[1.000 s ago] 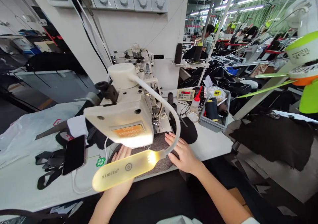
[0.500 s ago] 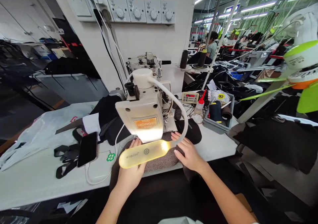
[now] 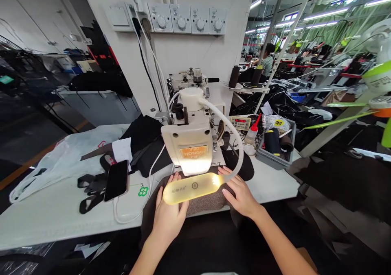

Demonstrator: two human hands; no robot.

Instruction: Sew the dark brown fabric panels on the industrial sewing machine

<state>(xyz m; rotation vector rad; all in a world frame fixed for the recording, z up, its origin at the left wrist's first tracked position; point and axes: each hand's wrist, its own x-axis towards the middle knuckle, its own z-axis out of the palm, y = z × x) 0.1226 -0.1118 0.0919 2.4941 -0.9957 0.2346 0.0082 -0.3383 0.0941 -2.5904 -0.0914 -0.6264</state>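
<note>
Dark brown fabric [image 3: 206, 201] lies under the head of a white sewing machine [image 3: 191, 138]. My left hand [image 3: 169, 210] rests on the fabric's left part, thumb and fingers apart, partly covered by a glowing lamp [image 3: 186, 187]. On the right part my right hand [image 3: 240, 191] lies with its fingers spread forward, near the base of the lamp's bent neck. Neither hand is closed round anything. The needle area is hidden behind the machine head and lamp.
On the left of the white table [image 3: 39, 218] are a phone [image 3: 116, 180], black straps [image 3: 91, 185] and a plastic bag [image 3: 69, 153]. To the right stand an oil bottle [image 3: 252, 133] and a grey basket [image 3: 276, 160] with thread spools. Farther back sits a person [image 3: 268, 61].
The view has shifted, so the scene sits farther right. Both hands stay on the fabric, and my left thumb stands farther from the fingers.
</note>
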